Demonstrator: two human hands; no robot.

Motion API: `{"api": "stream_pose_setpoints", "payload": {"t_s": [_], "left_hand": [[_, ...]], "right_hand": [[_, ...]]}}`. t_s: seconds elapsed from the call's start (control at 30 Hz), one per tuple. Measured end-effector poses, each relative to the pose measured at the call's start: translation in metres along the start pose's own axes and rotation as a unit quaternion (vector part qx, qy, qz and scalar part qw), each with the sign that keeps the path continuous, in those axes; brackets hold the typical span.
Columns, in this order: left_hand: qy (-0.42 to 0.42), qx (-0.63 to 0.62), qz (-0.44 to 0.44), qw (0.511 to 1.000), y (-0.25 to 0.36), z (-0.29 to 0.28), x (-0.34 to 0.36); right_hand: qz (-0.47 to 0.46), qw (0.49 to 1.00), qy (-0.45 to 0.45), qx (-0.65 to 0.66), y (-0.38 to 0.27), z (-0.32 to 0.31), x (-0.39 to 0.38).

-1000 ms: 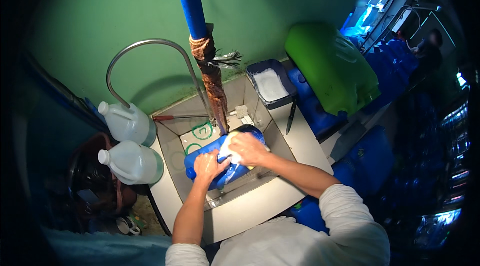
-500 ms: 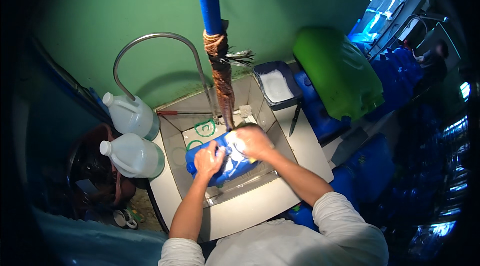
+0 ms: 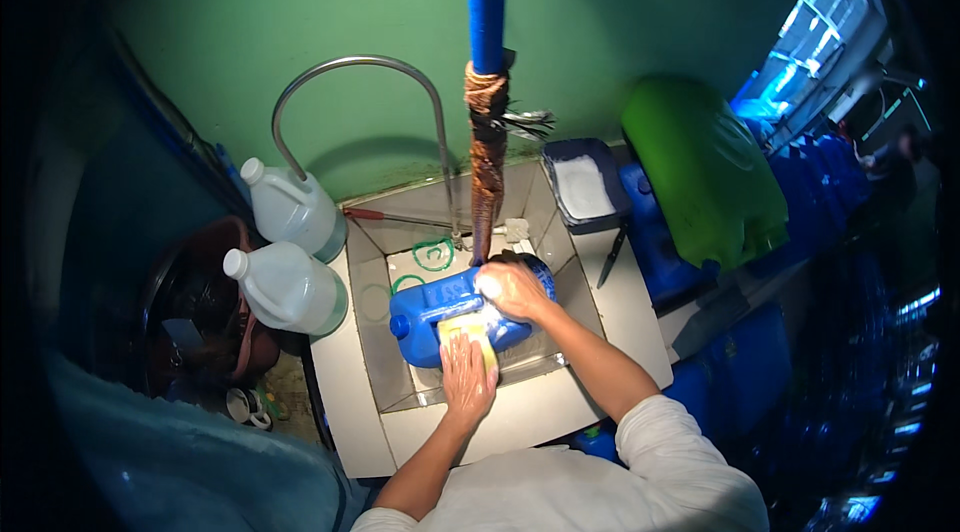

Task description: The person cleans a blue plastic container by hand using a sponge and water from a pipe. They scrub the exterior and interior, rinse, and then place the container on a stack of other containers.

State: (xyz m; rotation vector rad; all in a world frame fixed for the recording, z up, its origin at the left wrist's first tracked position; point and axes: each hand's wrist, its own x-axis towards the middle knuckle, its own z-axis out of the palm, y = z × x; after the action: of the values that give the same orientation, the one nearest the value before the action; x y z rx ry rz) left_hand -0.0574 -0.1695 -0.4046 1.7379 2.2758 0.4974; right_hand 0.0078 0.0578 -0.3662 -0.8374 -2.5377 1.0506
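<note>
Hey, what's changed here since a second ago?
The yellow sponge, under the right hand before, is now under the left hand, which has shifted from the cap end of the blue jug to its near side. The right hand is off the sponge, at the jug's far right. The jug stayed in the sink; the two white jugs stayed beside it.

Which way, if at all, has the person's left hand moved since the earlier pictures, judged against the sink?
Yes: the left hand has moved toward the person and somewhat right, closer to the sink's near rim.
</note>
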Motion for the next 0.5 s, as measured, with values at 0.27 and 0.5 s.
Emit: {"api": "stream_pose_setpoints", "payload": {"t_s": [0.27, 0.5], "left_hand": [[0.119, 0.080, -0.002, 0.990, -0.040, 0.022, 0.093], [0.071, 0.092, 0.019, 0.993, -0.037, 0.014, 0.078]], "right_hand": [[-0.073, 0.991, -0.038, -0.103, -0.005, 0.015, -0.008], [-0.144, 0.978, -0.009, -0.147, -0.008, 0.013, -0.004]]}}
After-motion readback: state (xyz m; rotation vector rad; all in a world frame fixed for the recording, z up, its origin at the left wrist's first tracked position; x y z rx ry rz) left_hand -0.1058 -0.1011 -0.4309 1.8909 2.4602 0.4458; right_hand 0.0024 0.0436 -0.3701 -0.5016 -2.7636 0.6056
